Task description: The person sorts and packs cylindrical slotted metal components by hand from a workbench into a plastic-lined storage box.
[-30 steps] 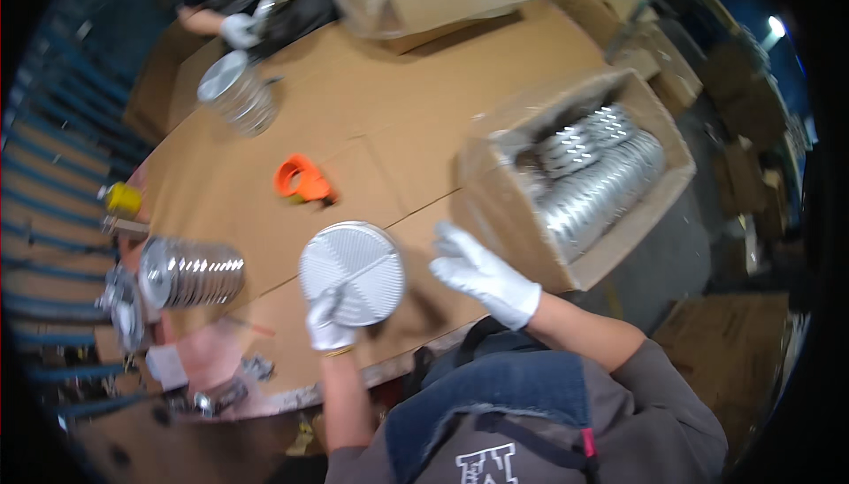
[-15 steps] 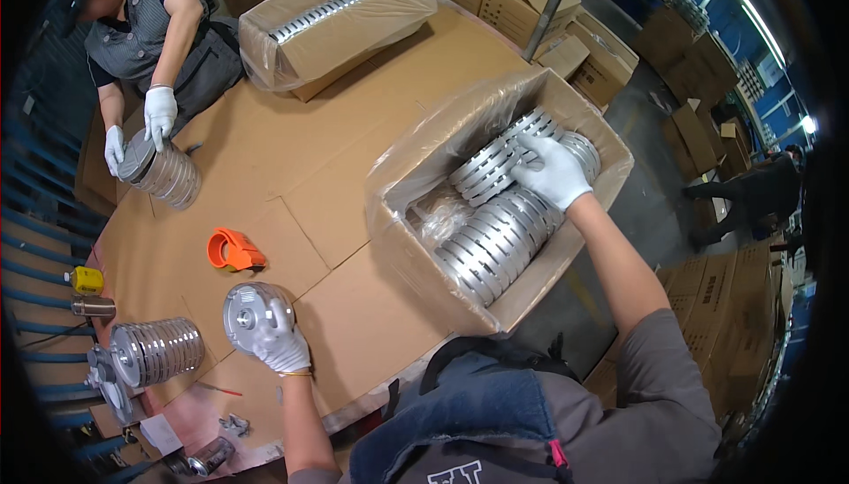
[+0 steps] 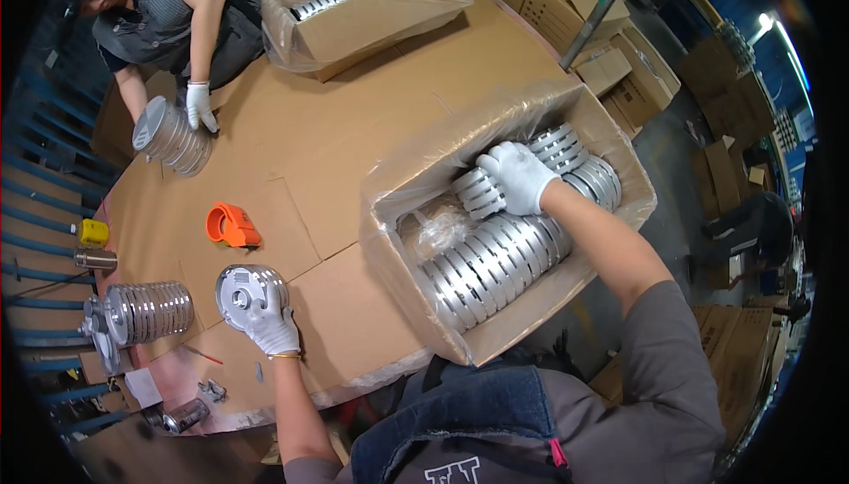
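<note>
In white gloves, both my hands are on round silvery metal discs. My left hand (image 3: 270, 323) grips the near side of a short disc stack (image 3: 237, 294) on the cardboard-covered table. Inside the plastic-lined carton (image 3: 402, 303) to the right, my right hand (image 3: 517, 177) has its fingers curled over a group of discs (image 3: 478, 194) in the upper row; its fingertips are partly hidden. Below it runs a long row of discs (image 3: 495, 263) standing on edge. More discs (image 3: 557, 148) lie beyond my hand, and crumpled clear plastic (image 3: 442, 229) fills a corner.
An orange tape dispenser (image 3: 233, 225) lies mid-table. Another disc stack (image 3: 150, 312) stands at the left edge, near a yellow container (image 3: 92, 233). Across the table, a co-worker's gloved hand (image 3: 200, 106) is beside a disc stack (image 3: 181, 139). A filled carton (image 3: 371, 20) stands at the back.
My right hand has moved left inside the carton, its fingers now curled over the discs, and a gap shows in the upper row. My left hand remains on its stack. The view has shifted slightly.
</note>
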Demonstrator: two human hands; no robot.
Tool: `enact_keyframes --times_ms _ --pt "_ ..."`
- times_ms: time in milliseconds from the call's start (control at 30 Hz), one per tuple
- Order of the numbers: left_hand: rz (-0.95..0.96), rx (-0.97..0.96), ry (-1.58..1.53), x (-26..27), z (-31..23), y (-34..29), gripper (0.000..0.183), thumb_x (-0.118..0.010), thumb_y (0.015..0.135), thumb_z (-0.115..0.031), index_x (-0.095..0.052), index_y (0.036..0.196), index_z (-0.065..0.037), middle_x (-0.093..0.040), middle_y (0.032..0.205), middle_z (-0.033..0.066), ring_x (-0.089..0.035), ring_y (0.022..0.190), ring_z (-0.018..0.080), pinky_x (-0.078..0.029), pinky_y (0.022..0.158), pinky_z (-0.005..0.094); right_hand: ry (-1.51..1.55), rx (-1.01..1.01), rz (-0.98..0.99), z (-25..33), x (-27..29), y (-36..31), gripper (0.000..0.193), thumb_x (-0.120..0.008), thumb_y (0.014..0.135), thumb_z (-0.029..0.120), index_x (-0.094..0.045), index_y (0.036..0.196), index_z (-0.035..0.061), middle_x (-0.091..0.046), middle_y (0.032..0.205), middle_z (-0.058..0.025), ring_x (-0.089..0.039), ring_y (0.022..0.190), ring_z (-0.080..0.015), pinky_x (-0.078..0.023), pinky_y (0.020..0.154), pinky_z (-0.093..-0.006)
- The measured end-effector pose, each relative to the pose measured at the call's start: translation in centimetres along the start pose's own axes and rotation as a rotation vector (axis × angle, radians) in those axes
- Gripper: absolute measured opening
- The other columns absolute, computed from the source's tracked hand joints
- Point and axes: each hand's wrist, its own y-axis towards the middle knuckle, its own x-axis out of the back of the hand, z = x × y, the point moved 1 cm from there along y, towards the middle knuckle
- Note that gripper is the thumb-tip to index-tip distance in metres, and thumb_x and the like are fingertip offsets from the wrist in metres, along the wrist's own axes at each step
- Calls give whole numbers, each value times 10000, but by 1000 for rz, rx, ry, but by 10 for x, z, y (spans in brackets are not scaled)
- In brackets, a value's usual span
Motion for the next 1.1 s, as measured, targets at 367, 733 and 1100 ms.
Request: enact_keyframes --times_ms 367,733,1100 --pt "57 -277 -862 53 -45 -32 891 -818 609 -276 -390 1331 21 -444 1323 216 -413 1231 357 -300 1050 420 614 -1 -564 53 46 -93 897 -792 436 177 -348 1203 42 -434 1054 -137 -466 995 -292 -388 903 -370" --pt "371 -612 -1377 94 -76 -43 1057 -874 534 -227 -226 1349 -45 -402 1305 173 -420 1196 273 -331 1004 388 1279 236 -304 197 21 -68 1047 -851 492 186 -218 1312 35 -426 1230 -114 -455 1144 -242 -379 983 -376" --pt "-12 -569 -938 162 -17 -46 647 -715 521 -142 -489 1113 -14 -567 924 122 -530 825 307 -389 730 423 517 442 -385 284 57 -29 801 -778 569 199 -417 1251 -14 -503 1061 -210 -499 989 -370 -357 948 -481"
